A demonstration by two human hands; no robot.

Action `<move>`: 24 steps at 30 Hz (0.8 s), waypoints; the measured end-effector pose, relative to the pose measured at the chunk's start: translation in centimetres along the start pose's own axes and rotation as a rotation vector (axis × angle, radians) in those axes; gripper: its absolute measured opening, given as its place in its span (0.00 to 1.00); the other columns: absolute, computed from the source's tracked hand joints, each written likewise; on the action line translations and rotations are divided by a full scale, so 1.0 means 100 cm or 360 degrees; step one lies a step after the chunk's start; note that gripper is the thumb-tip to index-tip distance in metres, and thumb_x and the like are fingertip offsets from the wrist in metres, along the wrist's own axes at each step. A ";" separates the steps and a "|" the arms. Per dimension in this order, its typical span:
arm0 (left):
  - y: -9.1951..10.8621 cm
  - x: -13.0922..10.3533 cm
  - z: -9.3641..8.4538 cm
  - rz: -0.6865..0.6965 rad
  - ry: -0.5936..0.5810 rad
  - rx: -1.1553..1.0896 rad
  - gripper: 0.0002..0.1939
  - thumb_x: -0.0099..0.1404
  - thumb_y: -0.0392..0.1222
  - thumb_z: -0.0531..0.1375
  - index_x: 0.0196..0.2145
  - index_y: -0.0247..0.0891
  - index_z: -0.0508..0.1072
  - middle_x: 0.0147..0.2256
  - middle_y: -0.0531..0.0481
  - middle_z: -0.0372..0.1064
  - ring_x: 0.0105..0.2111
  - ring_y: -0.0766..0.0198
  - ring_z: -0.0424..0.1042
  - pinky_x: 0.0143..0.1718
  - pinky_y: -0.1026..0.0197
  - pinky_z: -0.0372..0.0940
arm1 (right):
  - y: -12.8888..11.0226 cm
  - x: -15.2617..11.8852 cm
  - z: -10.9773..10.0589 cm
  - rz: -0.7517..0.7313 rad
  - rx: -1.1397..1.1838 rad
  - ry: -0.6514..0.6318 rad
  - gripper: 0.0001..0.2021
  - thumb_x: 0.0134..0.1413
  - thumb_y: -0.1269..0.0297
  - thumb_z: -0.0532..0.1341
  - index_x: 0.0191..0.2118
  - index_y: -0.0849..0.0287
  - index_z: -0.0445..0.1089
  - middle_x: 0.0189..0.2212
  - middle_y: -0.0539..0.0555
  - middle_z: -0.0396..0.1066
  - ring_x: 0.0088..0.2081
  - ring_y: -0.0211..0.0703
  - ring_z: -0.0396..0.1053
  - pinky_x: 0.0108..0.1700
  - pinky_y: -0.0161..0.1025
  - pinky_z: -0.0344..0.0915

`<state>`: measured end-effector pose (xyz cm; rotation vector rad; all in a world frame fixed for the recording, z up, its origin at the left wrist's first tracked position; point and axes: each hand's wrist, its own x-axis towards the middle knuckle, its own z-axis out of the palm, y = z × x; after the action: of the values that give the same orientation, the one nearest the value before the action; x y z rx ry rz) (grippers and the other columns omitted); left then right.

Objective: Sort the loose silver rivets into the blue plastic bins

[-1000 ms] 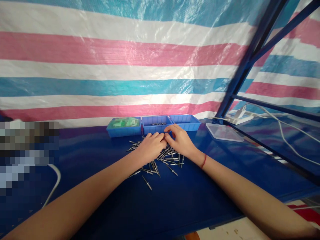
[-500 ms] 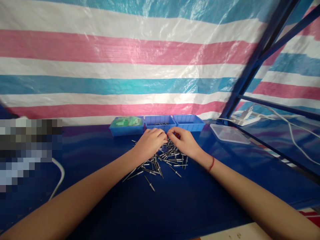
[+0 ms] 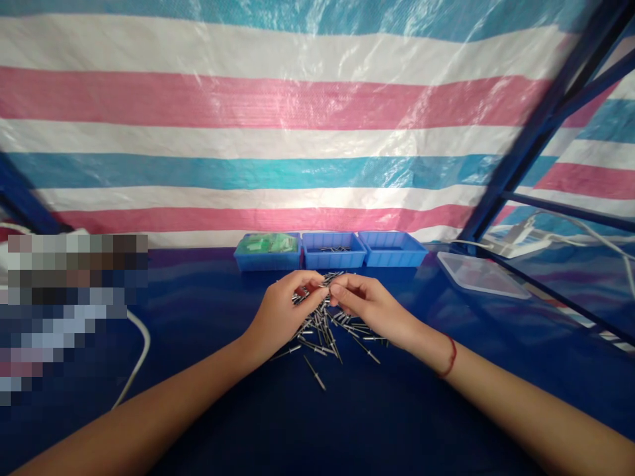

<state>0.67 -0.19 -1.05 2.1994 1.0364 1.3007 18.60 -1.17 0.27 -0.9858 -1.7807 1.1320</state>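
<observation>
A loose pile of silvery metal rivets (image 3: 322, 330) lies on the dark blue table. Above its far part, my left hand (image 3: 290, 304) pinches thumb and fingers together around something too small to make out, perhaps a thin metal piece. My right hand (image 3: 370, 301), with a red string at the wrist, is pinched too, its fingertips meeting those of the left; what they hold is hidden. One rivet (image 3: 315, 373) lies apart at the near side of the pile. Behind the hands, the middle blue bin (image 3: 335, 258) has a few rivets in it.
The left blue bin (image 3: 268, 263) contains green packets. On the right stands another blue bin (image 3: 394, 254). A clear plastic lid (image 3: 481, 274) and a white power strip (image 3: 518, 239) lie farther right. A white cable (image 3: 143, 337) runs along the left, beside a blurred-out area.
Both hands have drawn back a little from the pile, fingertips now together above it. The camera view has shifted, so the bins appear farther right.
</observation>
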 end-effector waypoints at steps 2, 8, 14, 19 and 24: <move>0.000 -0.001 -0.001 0.0008 0.0011 0.0008 0.03 0.61 0.38 0.59 0.34 0.38 0.72 0.31 0.54 0.73 0.30 0.69 0.70 0.34 0.66 0.66 | -0.001 -0.001 0.001 0.0033 0.0053 0.0001 0.18 0.54 0.49 0.57 0.28 0.62 0.66 0.20 0.45 0.55 0.21 0.31 0.50 0.23 0.33 0.47; 0.003 -0.003 -0.001 0.0099 0.0053 0.0048 0.03 0.62 0.37 0.58 0.35 0.39 0.72 0.31 0.54 0.72 0.30 0.69 0.69 0.34 0.66 0.65 | -0.005 -0.003 0.005 0.0125 0.0109 0.0045 0.18 0.54 0.50 0.57 0.27 0.61 0.66 0.17 0.43 0.51 0.19 0.30 0.47 0.21 0.33 0.44; 0.003 -0.004 0.001 0.0069 0.0063 0.0054 0.04 0.63 0.37 0.58 0.35 0.39 0.72 0.32 0.53 0.73 0.30 0.68 0.70 0.33 0.66 0.65 | -0.005 -0.003 0.005 0.0052 0.0100 0.0135 0.15 0.53 0.53 0.58 0.27 0.61 0.66 0.17 0.44 0.55 0.19 0.30 0.49 0.20 0.32 0.47; 0.001 -0.004 0.002 -0.0021 0.0107 0.0031 0.05 0.63 0.39 0.57 0.36 0.39 0.72 0.34 0.52 0.74 0.32 0.67 0.72 0.34 0.65 0.66 | 0.001 -0.005 0.008 -0.0181 -0.0044 0.0367 0.09 0.51 0.59 0.61 0.34 0.60 0.68 0.25 0.50 0.67 0.26 0.35 0.62 0.27 0.35 0.60; 0.002 -0.004 0.001 0.0010 0.0055 0.0006 0.07 0.65 0.40 0.55 0.36 0.39 0.72 0.34 0.52 0.74 0.34 0.66 0.72 0.36 0.64 0.66 | -0.003 -0.011 0.008 -0.0415 -0.0407 0.0469 0.06 0.54 0.62 0.59 0.35 0.58 0.69 0.26 0.51 0.68 0.26 0.36 0.64 0.28 0.36 0.63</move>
<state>0.73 -0.62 -1.24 2.1919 1.0465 1.3451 18.21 -2.47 0.08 -0.9761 -1.7745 0.5754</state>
